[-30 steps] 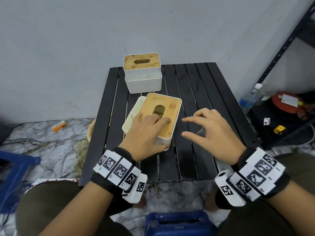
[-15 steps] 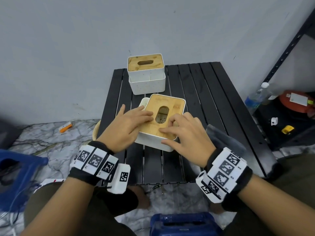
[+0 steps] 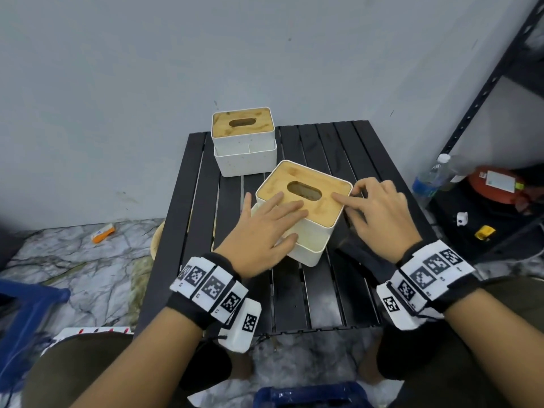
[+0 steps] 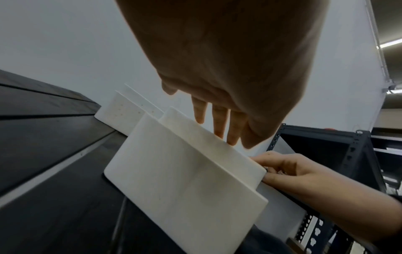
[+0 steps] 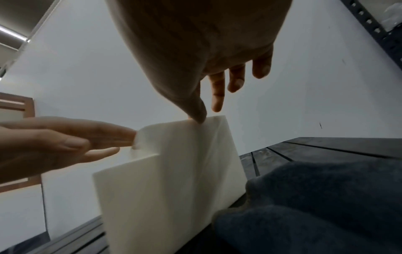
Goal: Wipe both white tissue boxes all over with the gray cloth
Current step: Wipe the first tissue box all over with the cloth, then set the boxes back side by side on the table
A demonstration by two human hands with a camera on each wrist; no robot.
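I see the near tissue box (image 3: 303,213) mid-worktop (image 3: 323,295), long axis running 11 to 5 o'clock, slot empty-looking. My left hand (image 3: 259,234) lies flat on its lid; my right hand (image 3: 379,213) touches its edge, fingers loose. Gray cloth (image 5: 315,206) lies under that wrist. The far tissue box (image 3: 244,142) sits at 12.
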